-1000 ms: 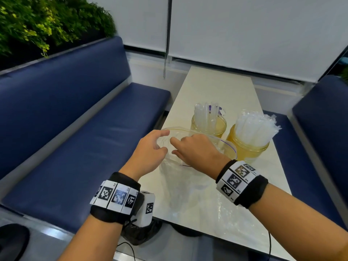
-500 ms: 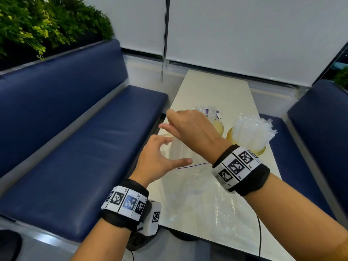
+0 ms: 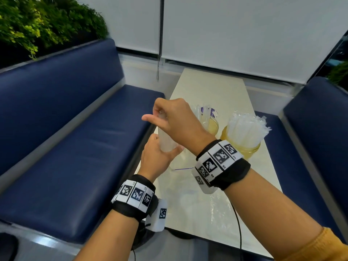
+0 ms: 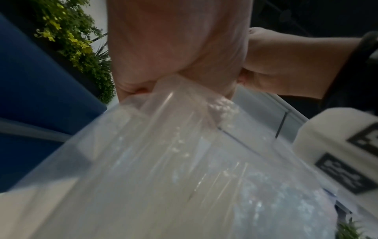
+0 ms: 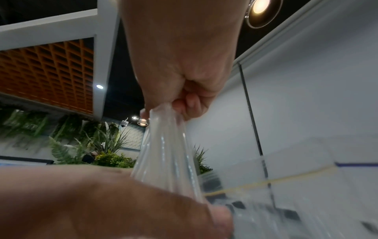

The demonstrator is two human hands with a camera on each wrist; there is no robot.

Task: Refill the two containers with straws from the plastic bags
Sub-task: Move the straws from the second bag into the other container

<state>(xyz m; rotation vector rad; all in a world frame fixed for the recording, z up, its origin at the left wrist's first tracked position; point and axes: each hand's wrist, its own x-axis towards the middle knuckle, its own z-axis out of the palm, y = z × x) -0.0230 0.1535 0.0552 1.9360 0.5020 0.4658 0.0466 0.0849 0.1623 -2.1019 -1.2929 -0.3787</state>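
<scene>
The left hand (image 3: 157,157) is wrapped around the lower part of a bundle of clear straws (image 3: 165,140), held upright above the desk (image 3: 211,87) — above it the right hand (image 3: 175,119) has its fingers closed on the top of the bundle. Right of the bundle stand the two yellowish containers — the near-empty one (image 3: 210,123), then the full one (image 3: 244,140), with a clear plastic bag (image 3: 197,194) lying flat on the desk below them
</scene>
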